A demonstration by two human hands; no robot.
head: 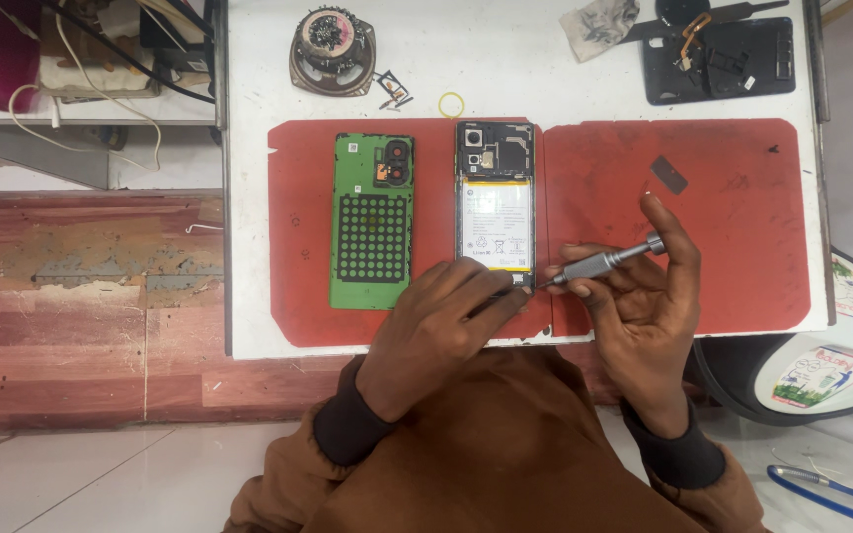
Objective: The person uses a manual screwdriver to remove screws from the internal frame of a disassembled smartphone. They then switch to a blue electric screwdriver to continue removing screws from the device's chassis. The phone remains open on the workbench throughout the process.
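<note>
Unscrewing stage, I'd say — right hand (634, 296) pinches the screwdriver (604, 261), tip at the opened phone's (495, 202) 6 o'clock edge, left hand (441, 321) pressed there steadying it. Next needs straight, steady pressure — green back cover (372, 222) at 9.

Your opened phone (495, 202) is lying at the mat's (742, 217) centre, its back cover (372, 222) sitting at nine o'clock, the speaker (333, 51) resting at eleven, the dismantled frame (719, 61) at one.
</note>
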